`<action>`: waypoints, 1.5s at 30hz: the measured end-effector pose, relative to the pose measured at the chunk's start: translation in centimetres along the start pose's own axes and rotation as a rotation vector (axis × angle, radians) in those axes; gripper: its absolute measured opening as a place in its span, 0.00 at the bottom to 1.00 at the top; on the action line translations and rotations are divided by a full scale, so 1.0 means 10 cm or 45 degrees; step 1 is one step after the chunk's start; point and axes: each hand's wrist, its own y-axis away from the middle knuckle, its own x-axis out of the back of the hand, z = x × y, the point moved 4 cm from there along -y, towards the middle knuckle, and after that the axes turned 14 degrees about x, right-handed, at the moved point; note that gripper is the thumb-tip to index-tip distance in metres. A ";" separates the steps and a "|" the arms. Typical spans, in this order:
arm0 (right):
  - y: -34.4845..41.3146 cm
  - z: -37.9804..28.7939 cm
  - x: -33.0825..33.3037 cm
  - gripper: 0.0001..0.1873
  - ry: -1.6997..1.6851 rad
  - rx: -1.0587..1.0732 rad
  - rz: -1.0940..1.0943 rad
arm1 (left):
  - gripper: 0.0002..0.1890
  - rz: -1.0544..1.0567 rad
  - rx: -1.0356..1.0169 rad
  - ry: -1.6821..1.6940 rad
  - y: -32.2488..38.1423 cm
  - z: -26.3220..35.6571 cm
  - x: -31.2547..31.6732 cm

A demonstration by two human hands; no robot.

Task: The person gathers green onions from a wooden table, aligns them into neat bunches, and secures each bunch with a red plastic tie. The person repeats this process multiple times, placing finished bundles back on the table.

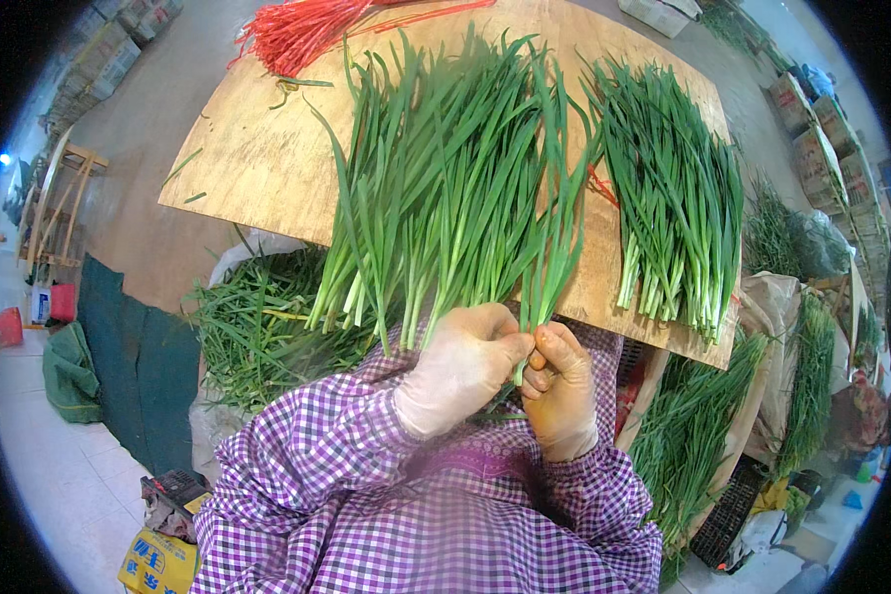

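My left hand (460, 364), in a thin whitish glove, pinches the pale lower ends of a few garlic chive stalks (549, 275). Close beside it, my gloved right hand (560, 382) has thumb and fingers on the same stalk ends. The leaves of these stalks run up over the plywood board (260, 141). A broad loose pile of garlic chives (453, 178) lies on the board, its cut ends over the near edge. To the right rests a second, neater pile of chives (668, 193), with a red tie (601, 185) at its left side.
Red plastic ties (304, 30) lie in a bundle at the board's far left. Below the board's left side is a heap of chive scraps (267, 327). More chives (698, 416) fill a container at my right. A black crate (728, 512) stands on the floor.
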 end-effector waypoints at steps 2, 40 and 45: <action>0.00 0.02 0.01 0.04 -0.021 0.007 0.000 | 0.12 0.111 -0.192 -0.015 0.12 0.03 0.03; -0.13 0.01 -0.25 0.15 0.325 -0.051 -0.055 | 0.09 0.527 -1.114 -1.106 0.24 0.11 0.25; -0.15 0.04 -0.22 0.16 0.314 -0.092 -0.057 | 0.16 0.603 -1.173 -1.326 0.19 0.09 0.24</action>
